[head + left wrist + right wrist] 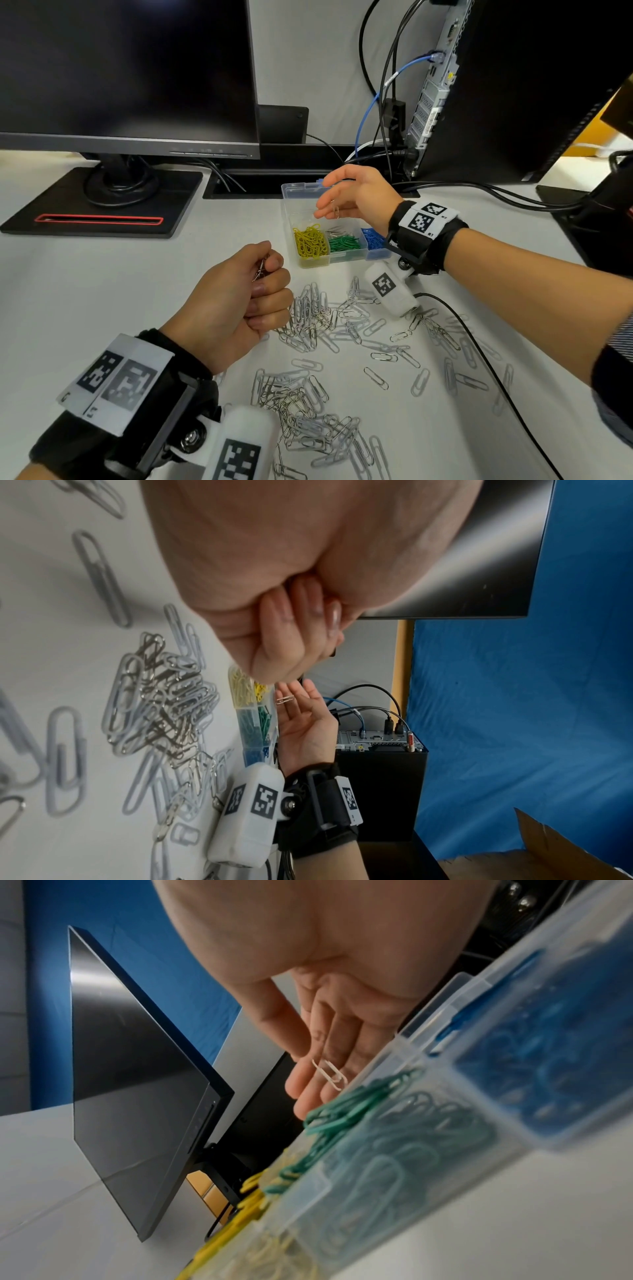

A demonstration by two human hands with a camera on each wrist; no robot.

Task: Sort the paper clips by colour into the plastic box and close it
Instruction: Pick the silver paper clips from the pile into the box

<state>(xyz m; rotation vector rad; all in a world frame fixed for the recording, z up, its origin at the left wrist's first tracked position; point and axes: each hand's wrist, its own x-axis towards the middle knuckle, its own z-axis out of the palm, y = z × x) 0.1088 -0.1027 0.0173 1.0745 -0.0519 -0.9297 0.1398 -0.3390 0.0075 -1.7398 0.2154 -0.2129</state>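
A clear plastic box (287, 219) stands open on the white table, its lid (299, 190) tipped back. Its compartments hold yellow clips (310, 241), green clips (344, 244) with a few silver ones behind, and blue clips (373, 238). My right hand (325, 205) hovers over the box's far side with fingers extended. A silver clip (329, 1073) lies loose against those fingers, also visible in the left wrist view (285, 699). My left hand (270, 274) is a fist left of the box, gripping a few silver clips (261, 270). Several loose silver clips (318, 318) lie scattered in front.
A dark monitor (126, 68) on a black stand base (102, 202) fills the back left. A computer tower (513, 85) with plugged cables (479, 192) stands back right. A black cable (479, 349) crosses the table on the right, among the clips.
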